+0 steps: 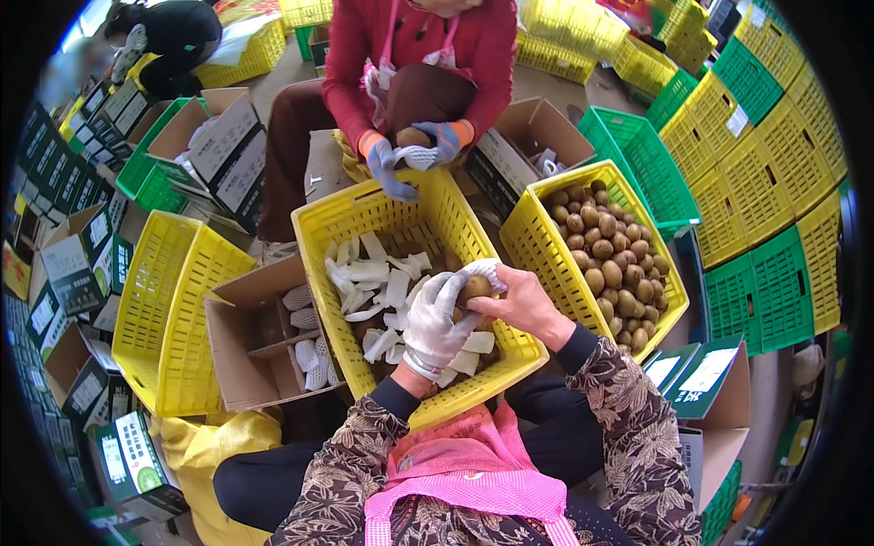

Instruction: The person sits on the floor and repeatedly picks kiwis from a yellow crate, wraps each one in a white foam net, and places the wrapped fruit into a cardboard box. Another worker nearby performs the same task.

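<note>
**Left hand (442,320) and right hand (528,302) grip one brown kiwifruit (473,288) over the middle yellow crate (460,218)**

The left hand, in a pale knit glove, curls its fingers around the near left side of the kiwifruit. The right hand, bare, closes on the fruit from the right, with a white foam net sleeve (485,268) at its fingers. The sleeve lies against the fruit's far side; how far it wraps around cannot be told. Fruit and sleeve are above the right part of the middle yellow crate, inside its rim.

Within that crate, a loose heap of flattened white foam sleeves (396,288) covers much of the contents, with more brown fruit showing beneath and between them. Just left of the crate stands an open cardboard box (238,350) with dividers, some of its compartments holding fruits in foam nets (307,361). Farther left is another yellow crate (150,309), tilted, with a yellow sack (218,455) nearer the wearer.

Just right of the middle crate, a second yellow crate (533,264) holds many bare kiwifruits (614,259); a green crate (637,146) stands beyond it. At the middle crate's far end sits a co-worker in a red top (492,55), whose gloved hands (387,168) hold a kiwifruit and a foam net. Well to the crate's right rises a stack of yellow and green crates (774,173).
</note>
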